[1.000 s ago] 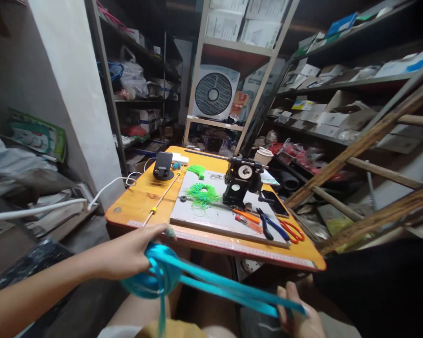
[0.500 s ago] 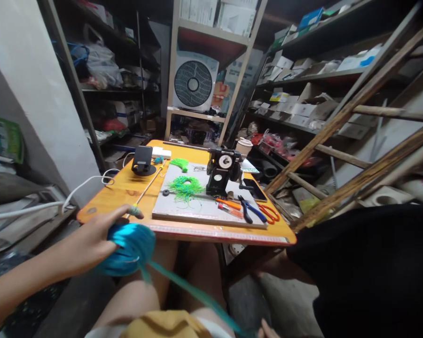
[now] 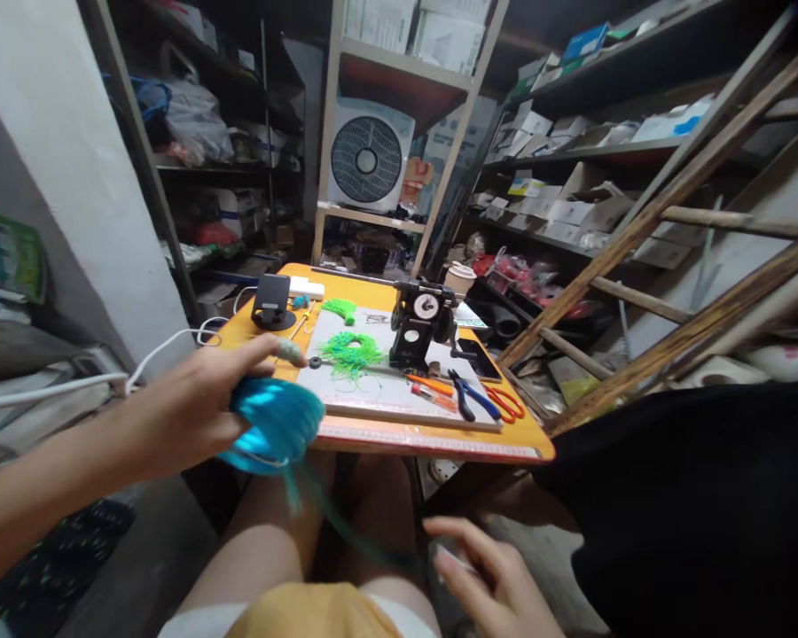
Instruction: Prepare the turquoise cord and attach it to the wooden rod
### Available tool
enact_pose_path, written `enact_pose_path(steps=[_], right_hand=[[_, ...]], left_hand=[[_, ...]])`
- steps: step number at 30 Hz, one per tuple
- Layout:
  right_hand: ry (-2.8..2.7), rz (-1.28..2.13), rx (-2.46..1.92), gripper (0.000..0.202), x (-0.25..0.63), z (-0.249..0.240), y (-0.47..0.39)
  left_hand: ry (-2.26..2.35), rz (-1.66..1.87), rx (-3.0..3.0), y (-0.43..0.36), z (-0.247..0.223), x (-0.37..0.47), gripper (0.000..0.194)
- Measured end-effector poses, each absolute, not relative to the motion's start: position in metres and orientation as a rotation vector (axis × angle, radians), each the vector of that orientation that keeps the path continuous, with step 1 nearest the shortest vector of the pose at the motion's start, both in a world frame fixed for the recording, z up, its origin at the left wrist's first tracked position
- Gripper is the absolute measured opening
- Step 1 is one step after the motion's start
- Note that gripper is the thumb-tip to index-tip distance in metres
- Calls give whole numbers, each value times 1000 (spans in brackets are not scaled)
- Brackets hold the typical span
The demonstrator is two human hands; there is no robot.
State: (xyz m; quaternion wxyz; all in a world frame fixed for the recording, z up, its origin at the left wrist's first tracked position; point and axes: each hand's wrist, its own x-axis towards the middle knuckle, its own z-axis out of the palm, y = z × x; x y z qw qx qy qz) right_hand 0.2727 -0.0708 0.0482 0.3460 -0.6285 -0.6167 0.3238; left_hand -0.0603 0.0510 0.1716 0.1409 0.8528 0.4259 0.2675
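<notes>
Blue yarn in a thick bundle is wrapped on my left hand, which grips it in front of the table's left front edge. A wrapping covers one of its fingertips. From the bundle a blurred green strand runs down to the right toward my right hand. That hand is low, over my lap, with its fingers curled; the strand's end there is blurred. On a grey board lie a green and blue fringed ring and a green bundle. A black winding machine stands upright beside them.
Blue-handled pliers, orange scissors and a black phone lie at the table's right. A black stand is at the back left. Someone in black clothing is close on the right.
My left hand has moved right and slightly up with the blue bundle. My right hand has risen into fuller view, and the strand now hangs slacker.
</notes>
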Motion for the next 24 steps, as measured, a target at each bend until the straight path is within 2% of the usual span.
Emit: enact_pose_path(steps=[3, 5, 7, 8, 11, 12, 14, 18, 24], right_hand=[[-1627, 985, -1337, 55, 217, 99, -33], [-1657, 1063, -1216, 91, 187, 126, -14], [-1800, 1052, -1122, 103, 166, 143, 1], [-1870, 1011, -1088, 95, 159, 147, 6], [-2018, 890, -1006, 18, 146, 149, 18], [-2047, 884, -986, 10, 145, 148, 22], [-2075, 931, -951, 19, 144, 144, 27], [-2073, 1036, -862, 16, 147, 141, 33], [-2015, 1099, -758, 13, 149, 143, 29]], left_hand=[[1218, 633, 2586, 46, 179, -49, 58], [1262, 534, 2599, 43, 182, -43, 61], [1290, 461, 2610, 41, 185, -39, 60], [1293, 446, 2609, 39, 186, -37, 59], [1319, 427, 2573, 37, 187, -36, 55], [1326, 439, 2547, 36, 187, -37, 55], [1312, 478, 2469, 35, 187, -41, 53], [1162, 594, 2199, 35, 188, -52, 52], [782, 773, 1645, 46, 145, -69, 69]])
